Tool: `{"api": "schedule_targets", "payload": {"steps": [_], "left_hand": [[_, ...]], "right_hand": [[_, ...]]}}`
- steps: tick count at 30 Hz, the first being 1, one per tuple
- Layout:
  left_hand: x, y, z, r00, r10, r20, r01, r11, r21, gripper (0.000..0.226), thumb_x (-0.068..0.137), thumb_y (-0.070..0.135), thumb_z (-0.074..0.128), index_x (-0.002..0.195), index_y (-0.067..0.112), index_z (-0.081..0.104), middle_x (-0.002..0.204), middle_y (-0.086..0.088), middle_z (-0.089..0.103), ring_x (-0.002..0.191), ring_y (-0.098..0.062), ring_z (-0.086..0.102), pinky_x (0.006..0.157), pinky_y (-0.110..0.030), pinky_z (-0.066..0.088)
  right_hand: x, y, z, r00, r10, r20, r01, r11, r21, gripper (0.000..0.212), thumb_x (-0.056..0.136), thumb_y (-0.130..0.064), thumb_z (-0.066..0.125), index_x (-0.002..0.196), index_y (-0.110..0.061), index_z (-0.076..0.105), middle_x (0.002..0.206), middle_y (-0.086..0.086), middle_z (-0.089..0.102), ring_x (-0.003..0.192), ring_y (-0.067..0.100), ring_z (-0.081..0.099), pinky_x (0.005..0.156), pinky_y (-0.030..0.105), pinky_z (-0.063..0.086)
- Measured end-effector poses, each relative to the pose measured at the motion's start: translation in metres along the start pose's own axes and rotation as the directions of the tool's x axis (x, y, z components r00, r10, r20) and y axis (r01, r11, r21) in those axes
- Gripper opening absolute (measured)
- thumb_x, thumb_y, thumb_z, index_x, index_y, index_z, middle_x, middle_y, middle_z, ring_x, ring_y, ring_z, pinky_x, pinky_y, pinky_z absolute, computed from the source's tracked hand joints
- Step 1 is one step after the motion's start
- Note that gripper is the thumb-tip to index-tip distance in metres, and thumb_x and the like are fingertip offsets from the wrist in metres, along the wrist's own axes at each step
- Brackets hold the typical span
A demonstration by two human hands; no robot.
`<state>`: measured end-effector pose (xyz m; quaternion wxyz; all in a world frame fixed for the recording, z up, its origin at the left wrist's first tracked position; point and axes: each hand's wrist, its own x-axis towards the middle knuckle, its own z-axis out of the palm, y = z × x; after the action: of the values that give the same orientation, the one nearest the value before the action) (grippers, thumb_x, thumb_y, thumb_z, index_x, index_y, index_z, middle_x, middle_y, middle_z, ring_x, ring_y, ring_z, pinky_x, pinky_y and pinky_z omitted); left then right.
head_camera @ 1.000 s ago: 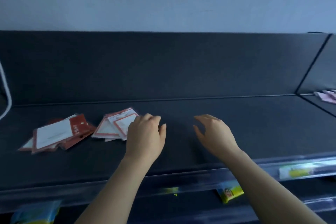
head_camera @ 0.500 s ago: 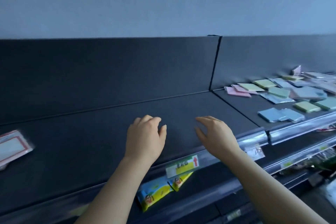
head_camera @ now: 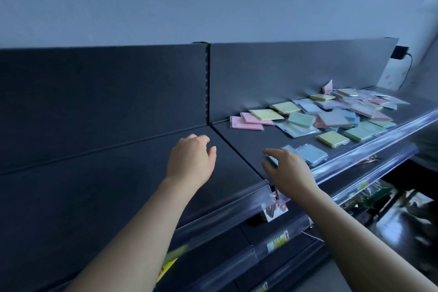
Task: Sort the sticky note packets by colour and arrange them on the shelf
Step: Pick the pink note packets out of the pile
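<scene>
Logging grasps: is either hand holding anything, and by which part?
Nothing is held. Left hand hovers empty; right hand hovers over a blue packet, no grip.

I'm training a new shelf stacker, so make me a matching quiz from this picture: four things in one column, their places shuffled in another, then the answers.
1 pink packets
2 blue packets
3 leaning packet
4 left hand

A propped against the back panel
B leftmost of the pile
C above the left shelf section
D by the right hand

Pairs: 1-B, 2-D, 3-A, 4-C.
</scene>
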<state>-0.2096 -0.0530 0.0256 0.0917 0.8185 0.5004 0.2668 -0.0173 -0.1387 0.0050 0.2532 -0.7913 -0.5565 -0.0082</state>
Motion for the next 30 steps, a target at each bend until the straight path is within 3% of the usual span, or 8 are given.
{"api": "schedule_targets", "payload": {"steps": [3,9,14,18,21,23,30], "left_hand": [[0.034,0.012,0.016,0.999,-0.011,0.03,0.011,1.0,0.009,0.03,0.097,0.031,0.049,0.113,0.01,0.063,0.106,-0.005,0.061,0.099,-0.026,0.057,0.08,-0.038,0.05],[0.097,0.023,0.049,0.992,-0.056,0.112,0.058,0.998,-0.016,0.03,0.096,0.029,0.05,0.111,0.005,0.061,0.105,-0.009,0.065,0.092,-0.028,0.06,0.077,-0.038,0.052],[0.138,0.028,0.079,0.968,-0.13,0.214,0.128,0.992,0.023,0.032,0.097,0.033,0.048,0.115,0.008,0.056,0.11,-0.009,0.062,0.095,-0.028,0.059,0.07,-0.033,0.046],[0.169,0.035,0.107,0.952,-0.173,0.252,0.164,0.985,0.054,0.029,0.096,0.038,0.049,0.086,0.011,0.047,0.103,-0.012,0.062,0.081,-0.026,0.049,0.064,-0.031,0.037],[0.187,0.043,0.125,0.946,-0.199,0.256,0.183,0.979,0.086,0.028,0.096,0.035,0.049,0.098,0.007,0.053,0.112,-0.014,0.061,0.097,-0.03,0.053,0.074,-0.033,0.042],[0.196,0.049,0.135,0.945,-0.219,0.241,0.198,0.974,0.109,0.033,0.096,0.036,0.049,0.107,0.006,0.054,0.118,-0.014,0.06,0.109,-0.034,0.052,0.082,-0.035,0.042],[0.22,0.076,0.157,0.871,-0.455,0.185,0.461,0.887,0.011,0.04,0.084,0.042,0.067,0.101,0.008,0.053,0.116,-0.015,0.058,0.1,-0.031,0.059,0.069,-0.029,0.04]], "right_hand": [[0.03,0.019,-0.003,1.0,0.025,0.002,-0.025,1.0,-0.001,0.037,0.094,-0.027,0.053,0.129,-0.017,0.06,0.128,0.005,0.061,0.109,0.025,0.059,0.09,0.031,0.043],[0.089,0.045,0.0,0.997,0.053,0.052,-0.049,0.996,-0.072,0.028,0.097,-0.017,0.047,0.113,-0.002,0.062,0.116,0.015,0.064,0.106,0.031,0.057,0.084,0.04,0.045],[0.139,0.065,0.011,0.998,-0.001,0.067,0.0,1.0,0.015,0.028,0.094,-0.014,0.049,0.114,-0.003,0.064,0.118,0.014,0.065,0.108,0.032,0.057,0.088,0.04,0.045],[0.184,0.08,0.023,0.982,-0.063,0.18,0.071,0.997,-0.036,0.031,0.092,-0.014,0.049,0.118,-0.007,0.062,0.121,0.011,0.062,0.112,0.032,0.056,0.089,0.04,0.045],[0.213,0.091,0.031,0.952,-0.099,0.289,0.117,0.992,-0.044,0.037,0.095,-0.018,0.048,0.131,-0.011,0.054,0.139,0.013,0.048,0.127,0.029,0.045,0.1,0.04,0.039],[0.229,0.101,0.037,0.922,-0.139,0.362,0.161,0.986,-0.031,0.038,0.096,-0.016,0.045,0.133,-0.012,0.053,0.14,0.014,0.047,0.13,0.03,0.042,0.103,0.038,0.036],[0.252,0.131,0.047,0.862,-0.258,0.437,0.3,0.954,-0.029,0.059,0.085,0.001,0.042,0.134,-0.03,0.052,0.135,0.006,0.048,0.124,0.029,0.042,0.101,0.033,0.035]]}}
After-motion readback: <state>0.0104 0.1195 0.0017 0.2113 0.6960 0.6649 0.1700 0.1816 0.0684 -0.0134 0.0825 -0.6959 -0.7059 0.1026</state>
